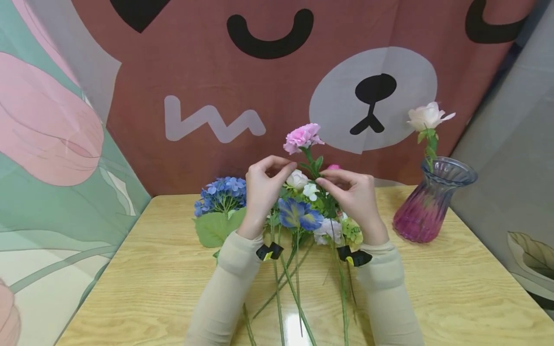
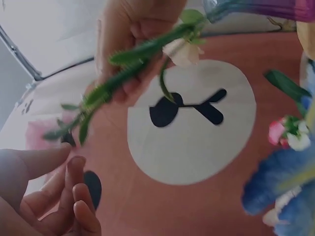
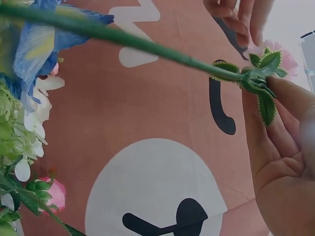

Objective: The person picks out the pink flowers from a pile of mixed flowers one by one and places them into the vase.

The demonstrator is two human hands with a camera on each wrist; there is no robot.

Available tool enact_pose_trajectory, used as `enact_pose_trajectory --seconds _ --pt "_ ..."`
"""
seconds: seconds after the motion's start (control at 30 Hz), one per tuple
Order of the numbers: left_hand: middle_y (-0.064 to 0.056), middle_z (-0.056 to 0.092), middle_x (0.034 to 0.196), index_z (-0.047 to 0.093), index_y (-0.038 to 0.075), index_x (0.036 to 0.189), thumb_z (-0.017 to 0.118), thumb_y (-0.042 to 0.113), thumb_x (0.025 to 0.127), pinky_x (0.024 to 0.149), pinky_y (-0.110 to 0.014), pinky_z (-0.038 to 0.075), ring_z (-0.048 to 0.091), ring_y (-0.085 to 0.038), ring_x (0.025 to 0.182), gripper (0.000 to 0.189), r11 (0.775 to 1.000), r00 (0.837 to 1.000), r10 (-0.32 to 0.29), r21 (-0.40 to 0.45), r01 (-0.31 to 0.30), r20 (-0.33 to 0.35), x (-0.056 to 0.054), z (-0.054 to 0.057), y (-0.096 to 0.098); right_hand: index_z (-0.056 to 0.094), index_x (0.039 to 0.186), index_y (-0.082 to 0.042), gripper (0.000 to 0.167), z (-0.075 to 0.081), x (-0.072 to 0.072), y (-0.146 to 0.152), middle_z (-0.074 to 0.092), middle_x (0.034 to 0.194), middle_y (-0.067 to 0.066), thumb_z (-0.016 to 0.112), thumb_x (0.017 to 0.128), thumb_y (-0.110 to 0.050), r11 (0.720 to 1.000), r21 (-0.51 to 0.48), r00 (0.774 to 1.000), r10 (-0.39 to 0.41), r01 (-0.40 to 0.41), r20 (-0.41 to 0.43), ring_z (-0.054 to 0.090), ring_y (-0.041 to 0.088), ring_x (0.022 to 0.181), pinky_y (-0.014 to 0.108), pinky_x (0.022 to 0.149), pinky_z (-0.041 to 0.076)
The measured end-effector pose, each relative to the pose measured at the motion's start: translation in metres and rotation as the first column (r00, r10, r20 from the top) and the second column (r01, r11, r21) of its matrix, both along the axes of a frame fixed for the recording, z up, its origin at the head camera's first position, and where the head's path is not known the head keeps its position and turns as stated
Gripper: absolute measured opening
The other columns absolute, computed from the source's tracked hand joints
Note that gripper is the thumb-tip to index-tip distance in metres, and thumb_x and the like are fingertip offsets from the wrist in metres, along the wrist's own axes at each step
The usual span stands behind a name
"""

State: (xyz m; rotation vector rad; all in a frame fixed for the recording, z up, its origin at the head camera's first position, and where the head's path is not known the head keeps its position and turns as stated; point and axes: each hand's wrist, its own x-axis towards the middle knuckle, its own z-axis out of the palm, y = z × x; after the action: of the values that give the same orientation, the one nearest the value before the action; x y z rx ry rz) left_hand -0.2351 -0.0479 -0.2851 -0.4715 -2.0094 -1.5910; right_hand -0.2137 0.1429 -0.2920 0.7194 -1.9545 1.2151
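My right hand (image 1: 357, 194) pinches the green stem of a pink carnation (image 1: 303, 138) just below its bloom, among small leaves. In the right wrist view, the long stem (image 3: 162, 51) runs leftward from those fingertips. My left hand (image 1: 265, 190) is close to the carnation's left side, thumb and fingers bent toward each other with nothing visible between them. Below both hands lie a blue-and-yellow iris (image 1: 298, 215), a white rose (image 1: 297, 179) and other artificial flowers, their stems stretching to the near edge. A blue hydrangea (image 1: 222, 194) lies left of the left hand.
On the right of the wooden table (image 1: 147, 288) stands a ribbed glass vase (image 1: 420, 211), blue at the rim and pink below, with a cream rose (image 1: 428, 117) in it. A printed cloth backdrop (image 1: 207, 158) hangs behind the table.
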Motion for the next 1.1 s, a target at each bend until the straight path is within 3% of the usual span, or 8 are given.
enact_pose_trajectory --seconds 0.13,0.3,0.4,0.57,0.77,1.0,1.1 --pt "-0.006 0.069 0.075 0.074 0.015 0.088 0.072 0.031 0.084 0.053 -0.027 0.045 0.060 -0.025 0.064 0.016 0.999 1.000 0.008 0.047 -0.008 0.000 -0.001 -0.008 -0.008 0.073 0.087 0.006 0.013 -0.006 -0.008 0.005 0.071 0.075 0.019 0.076 0.074 0.006 1.000 -0.028 1.000 0.004 -0.004 -0.024 0.063 -0.001 0.058 0.011 0.051 0.046" --pt "-0.014 0.068 0.075 0.074 0.008 0.092 0.070 0.021 0.086 0.052 -0.025 0.044 0.057 -0.015 0.058 0.014 0.998 1.000 0.018 0.062 -0.019 0.018 0.005 -0.010 -0.016 0.075 0.089 -0.002 0.014 -0.009 -0.024 0.019 0.072 0.074 0.014 0.077 0.075 0.000 0.999 -0.041 0.999 -0.005 0.003 -0.047 0.063 -0.003 0.058 0.011 0.052 0.046" --pt "-0.018 0.070 0.081 0.072 0.001 0.094 0.069 0.013 0.086 0.053 -0.024 0.047 0.059 -0.012 0.059 0.015 0.998 0.999 0.027 0.057 -0.028 0.019 0.012 -0.007 -0.018 0.075 0.089 -0.003 0.014 -0.002 -0.026 0.026 0.072 0.073 0.014 0.077 0.075 -0.003 0.999 -0.045 0.998 -0.019 0.016 -0.063 0.063 -0.004 0.059 0.011 0.054 0.047" --pt "-0.011 0.072 0.084 0.073 0.007 0.092 0.070 0.021 0.086 0.057 -0.024 0.047 0.062 -0.019 0.066 0.015 0.996 0.997 0.073 0.044 -0.074 0.032 0.004 -0.020 -0.026 0.075 0.089 -0.001 0.014 0.011 -0.026 0.035 0.072 0.076 0.015 0.077 0.075 -0.001 0.998 -0.042 0.996 -0.047 0.044 -0.073 0.063 -0.009 0.064 0.011 0.061 0.050" --pt "-0.003 0.069 0.084 0.073 0.016 0.094 0.068 0.028 0.088 0.066 -0.030 0.049 0.061 -0.022 0.074 0.015 0.989 0.990 0.142 -0.048 -0.142 -0.008 -0.007 -0.042 -0.037 0.074 0.087 0.001 0.013 0.022 -0.026 0.046 0.072 0.074 0.016 0.076 0.074 0.003 0.997 -0.019 0.993 -0.082 0.081 -0.081 0.062 -0.009 0.060 0.010 0.059 0.049" --pt "-0.004 0.064 0.086 0.073 0.015 0.096 0.066 0.023 0.089 0.065 -0.030 0.048 0.059 -0.017 0.074 0.013 0.950 0.969 0.236 -0.193 -0.246 -0.075 -0.009 -0.054 -0.044 0.073 0.088 0.003 0.012 0.039 -0.021 0.053 0.071 0.076 0.021 0.076 0.076 0.001 0.989 -0.001 0.986 -0.149 0.149 -0.080 0.060 -0.013 0.061 0.008 0.056 0.047" --pt "-0.006 0.065 0.089 0.074 0.014 0.096 0.065 0.022 0.089 0.070 -0.033 0.044 0.057 -0.018 0.079 0.014 0.935 0.962 0.255 -0.229 -0.272 -0.100 -0.010 -0.059 -0.047 0.073 0.089 0.002 0.013 0.044 -0.021 0.058 0.071 0.078 0.021 0.076 0.077 -0.001 0.983 0.010 0.981 -0.181 0.182 -0.076 0.060 -0.014 0.064 0.007 0.059 0.047"
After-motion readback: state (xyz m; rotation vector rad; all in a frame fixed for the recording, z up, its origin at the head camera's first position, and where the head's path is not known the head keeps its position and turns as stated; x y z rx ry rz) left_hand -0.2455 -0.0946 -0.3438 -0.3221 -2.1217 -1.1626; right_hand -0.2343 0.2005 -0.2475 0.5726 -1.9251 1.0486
